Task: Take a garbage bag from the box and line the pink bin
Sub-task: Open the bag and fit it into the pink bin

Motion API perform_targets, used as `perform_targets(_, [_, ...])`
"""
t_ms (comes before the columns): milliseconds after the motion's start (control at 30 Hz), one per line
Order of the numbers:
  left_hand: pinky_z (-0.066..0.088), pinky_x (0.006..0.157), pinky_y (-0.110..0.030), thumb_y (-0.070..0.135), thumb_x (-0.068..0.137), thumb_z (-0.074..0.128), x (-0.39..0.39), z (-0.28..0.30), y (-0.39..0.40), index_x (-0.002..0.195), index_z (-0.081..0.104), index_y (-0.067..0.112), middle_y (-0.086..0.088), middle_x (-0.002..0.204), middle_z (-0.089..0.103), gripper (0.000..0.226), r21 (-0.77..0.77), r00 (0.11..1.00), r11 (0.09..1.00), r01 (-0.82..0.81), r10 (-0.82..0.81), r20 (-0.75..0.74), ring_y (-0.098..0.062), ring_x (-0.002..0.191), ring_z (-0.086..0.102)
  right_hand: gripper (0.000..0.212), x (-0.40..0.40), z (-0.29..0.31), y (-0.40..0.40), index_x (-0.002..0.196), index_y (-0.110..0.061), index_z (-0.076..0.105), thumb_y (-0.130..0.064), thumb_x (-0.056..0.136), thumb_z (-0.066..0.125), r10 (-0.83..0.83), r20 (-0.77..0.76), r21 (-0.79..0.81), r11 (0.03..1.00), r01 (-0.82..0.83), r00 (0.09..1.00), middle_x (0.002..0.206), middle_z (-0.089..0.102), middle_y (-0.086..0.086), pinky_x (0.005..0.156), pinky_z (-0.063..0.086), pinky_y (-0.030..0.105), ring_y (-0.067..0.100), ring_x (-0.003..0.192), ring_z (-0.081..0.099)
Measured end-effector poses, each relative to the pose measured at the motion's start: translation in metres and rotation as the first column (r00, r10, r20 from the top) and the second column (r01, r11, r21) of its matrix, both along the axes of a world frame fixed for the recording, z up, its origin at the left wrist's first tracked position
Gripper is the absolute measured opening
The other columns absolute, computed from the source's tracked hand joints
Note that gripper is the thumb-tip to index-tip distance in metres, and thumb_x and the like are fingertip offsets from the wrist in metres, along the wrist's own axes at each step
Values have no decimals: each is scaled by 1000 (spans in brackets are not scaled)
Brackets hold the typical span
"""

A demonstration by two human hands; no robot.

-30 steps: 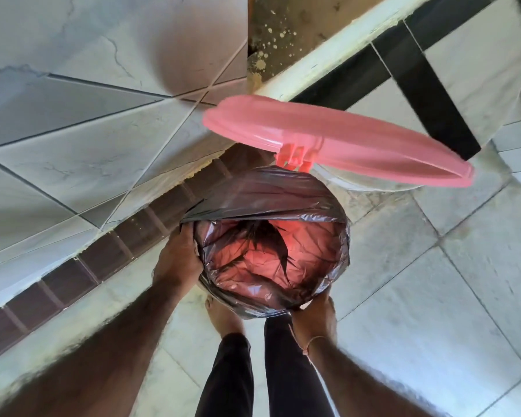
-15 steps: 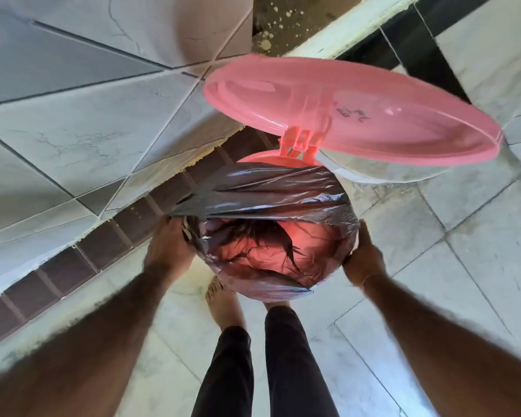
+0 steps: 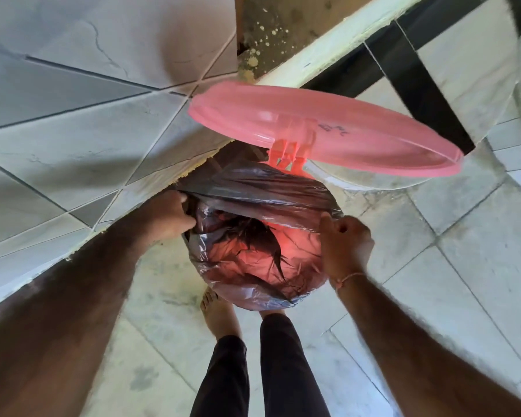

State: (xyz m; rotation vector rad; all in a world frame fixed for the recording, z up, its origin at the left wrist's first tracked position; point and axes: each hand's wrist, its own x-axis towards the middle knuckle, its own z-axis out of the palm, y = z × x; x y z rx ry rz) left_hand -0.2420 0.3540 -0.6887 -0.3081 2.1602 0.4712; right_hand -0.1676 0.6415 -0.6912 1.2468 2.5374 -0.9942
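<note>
We're looking down at the pale tiled floor (image 3: pixel 433 296), where the round pink plastic bin (image 3: pixel 286 239) stands lid up, the thin dark plastic garbage bag (image 3: pixel 253 191) draped inside. Left hand (image 3: pixel 169 215) clutches the bag's edge; right hand (image 3: pixel 343 245) pinches the opposite edge.

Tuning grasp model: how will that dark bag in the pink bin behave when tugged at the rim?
Probably floppy: the garbage bag is creased and bunches where the left hand and right hand pinch it. Likely very thin and light, since pink glows through it. Its glossy film may be slippery, so it could slip off the rim.
</note>
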Motion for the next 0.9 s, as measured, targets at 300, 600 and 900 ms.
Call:
perform_targets(300, [46,78,-36,33,91,52,11,-13,27,99,65,10,-18,104,68,28,32,914,976,-216,213,-346,-39,100,61,51,17,-16,-14,125,-11,56,-11,74,62,556,-90,209,822,-530,826,126,56,14,101,44,47,35,115,51])
perform_targets(600, [39,82,-21,21,95,50,9,-8,58,126,62,14,-8,119,69,34,329,840,903,-276,393,-375,-22,104,64,78,-11,-25,-5,148,-14,29,-23,78,61,543,-36,210,825,-525,839,150,37,15,108,37,51,35,134,35])
perform_targets(900, [34,79,6,19,97,52,-10,-20,60,122,66,9,-5,123,67,30,514,839,808,-289,472,-270,-4,109,55,39,-50,-32,9,118,-17,57,-45,96,40,449,44,-128,888,-441,892,119,65,12,84,41,33,32,108,59])
